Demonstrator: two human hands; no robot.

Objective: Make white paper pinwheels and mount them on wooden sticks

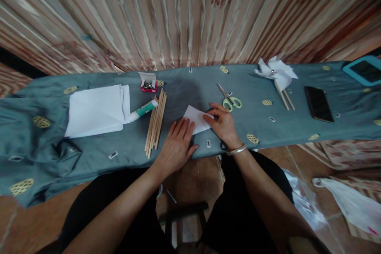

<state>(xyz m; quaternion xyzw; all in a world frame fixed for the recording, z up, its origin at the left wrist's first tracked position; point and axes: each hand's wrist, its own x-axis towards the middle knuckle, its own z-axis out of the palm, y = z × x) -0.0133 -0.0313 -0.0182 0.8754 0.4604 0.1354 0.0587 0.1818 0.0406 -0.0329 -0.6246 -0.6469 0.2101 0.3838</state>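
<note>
A folded piece of white paper (197, 120) lies on the cloth-covered table in front of me. My left hand (177, 143) rests flat over its left side, fingers stretched out. At the paper's right corner, my right hand (222, 124) pinches the edge between thumb and fingers. Just beyond that hand lie scissors (229, 98) with light green handles, their blades apart. To the left of my left hand is a bundle of thin wooden sticks (156, 123).
Left of the sticks are a glue tube (144, 110) and a stack of white paper (95, 109). Behind them stands an open red box (148, 84) of small metal pieces. Paper pinwheels (276, 72) on sticks, a black phone (318, 103) and a blue-framed tablet (364, 69) lie to the right.
</note>
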